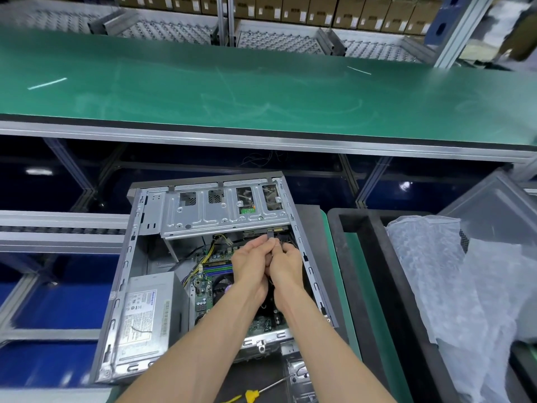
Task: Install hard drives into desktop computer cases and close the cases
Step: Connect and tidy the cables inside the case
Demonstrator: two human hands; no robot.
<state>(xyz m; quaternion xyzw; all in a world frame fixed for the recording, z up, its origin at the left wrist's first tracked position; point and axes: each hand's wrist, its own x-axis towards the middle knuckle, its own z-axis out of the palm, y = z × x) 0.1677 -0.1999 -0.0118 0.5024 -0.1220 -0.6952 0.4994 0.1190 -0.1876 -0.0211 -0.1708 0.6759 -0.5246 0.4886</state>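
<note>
Hands meet over the right half of the open computer case (130,286): the left hand (250,264) and the right hand (286,264) are pressed together, fingers curled, both pinching a small dark plug (270,235) on a cable, held just below the edge of the metal drive cage (220,213). A hard drive (278,229) seems already seated under that cage, only its near edge with a gold connector strip showing, so the step in hand looks like cabling the drive, not mounting it. The next move likely calls for lining the plug up square with the connector and pushing it straight home with a firm, short press; the gap is tight and the wires (209,251) nearby could snag. Counted: one case, lying on its side with its panel off; one drive cage; one drive that I can make out; one grey power supply (145,312) at the lower left of the case; one green circuit board (203,298) beneath the hands. Outside the case, one yellow-handled screwdriver (261,392) lies on the table (369,301) near the forearms, one black tray (360,228) stands to the right holding crumpled plastic wrap (436,271), and one long green belt (261,91) runs across behind.
</note>
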